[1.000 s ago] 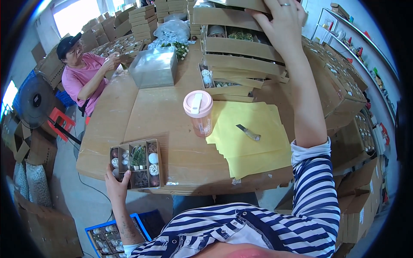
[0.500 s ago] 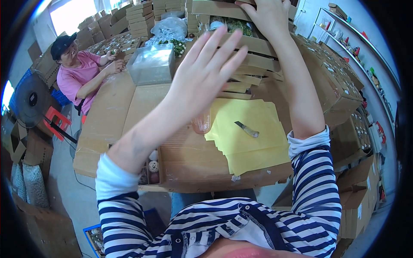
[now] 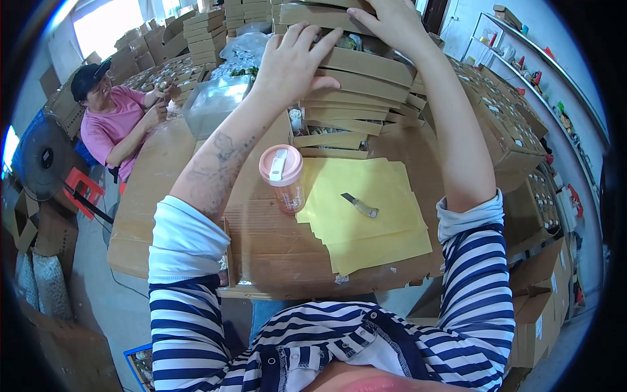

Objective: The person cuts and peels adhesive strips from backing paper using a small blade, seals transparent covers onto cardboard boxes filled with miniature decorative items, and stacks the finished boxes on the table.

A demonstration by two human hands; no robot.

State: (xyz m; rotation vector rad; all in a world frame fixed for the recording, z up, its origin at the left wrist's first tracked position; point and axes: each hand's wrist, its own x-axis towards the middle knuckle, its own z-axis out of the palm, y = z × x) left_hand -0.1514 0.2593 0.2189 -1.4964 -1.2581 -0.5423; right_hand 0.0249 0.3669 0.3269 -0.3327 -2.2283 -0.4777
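Observation:
My left hand [image 3: 290, 65] is at the front of a tall stack of shallow cardboard boxes [image 3: 362, 88], its fingers spread and reaching to the gap under the top box. My right hand [image 3: 392, 25] is on the top cardboard box [image 3: 326, 16], thumb against its front wall; the other fingers are partly cut off by the picture's upper edge. Through the gap below that box, some contents show, too small to name. Nearer me lie yellow paper sheets [image 3: 366, 242] with a utility knife [image 3: 359, 204] on top, blade out. A pink-lidded cup [image 3: 282, 179] stands upright beside them.
A clear plastic box [image 3: 215, 108] and a bluish plastic bag [image 3: 245, 47] are on the cardboard-covered table [image 3: 153, 189]. At the left, a person [image 3: 121, 114] in a pink shirt handles something small. A fan [image 3: 46, 157] stands near. Filled boxes [image 3: 496, 111] line the right.
My left hand has moved forward and slightly left to the stack, uncovering the cup and the lower boxes. My right hand stays on the top box, shifted slightly.

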